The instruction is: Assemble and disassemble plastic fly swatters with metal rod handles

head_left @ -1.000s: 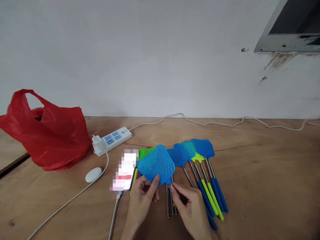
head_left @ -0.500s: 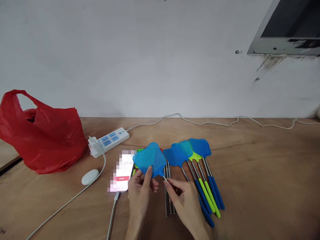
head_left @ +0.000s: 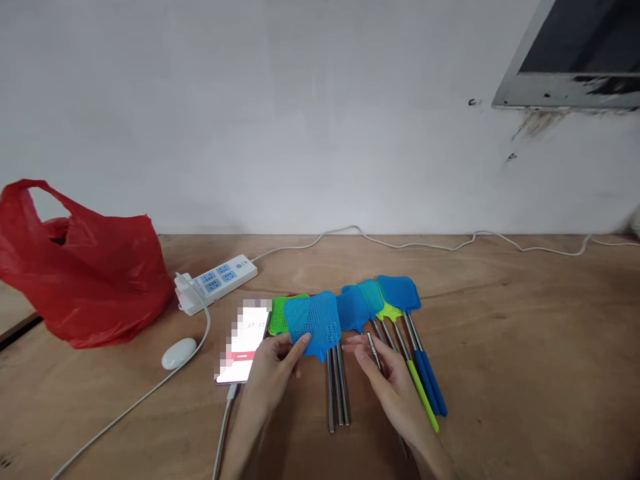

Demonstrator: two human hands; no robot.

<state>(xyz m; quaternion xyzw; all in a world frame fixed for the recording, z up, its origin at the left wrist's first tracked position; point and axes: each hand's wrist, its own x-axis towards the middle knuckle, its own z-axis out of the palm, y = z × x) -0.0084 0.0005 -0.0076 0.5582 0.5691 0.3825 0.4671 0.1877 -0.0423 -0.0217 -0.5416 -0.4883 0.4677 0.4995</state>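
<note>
My left hand (head_left: 277, 367) pinches the lower left of a blue mesh fly swatter head (head_left: 320, 317) between thumb and fingers. A slim metal rod (head_left: 371, 343) rests in my right hand (head_left: 393, 387), its upper tip apart from the blue head's short neck. Under and between my hands lie several loose metal rods (head_left: 331, 400). A green swatter head (head_left: 279, 320) shows partly behind the held one, with a bit of red beyond it. Several swatters with blue and lime handles lie fanned at the right, including a blue-headed one (head_left: 399, 293); my right hand covers some handles.
A lit phone (head_left: 245, 343) on a charging cable lies left of my left hand. Farther left are a white oval object (head_left: 179, 353), a white power strip (head_left: 227, 280) and a red plastic bag (head_left: 95, 280). A thin white cord (head_left: 410, 247) runs along the wall.
The rod has come away from the blue head's neck. My right hand has moved right with the rod and its fingers have loosened; the blue head has turned more upright and shifted slightly right.
</note>
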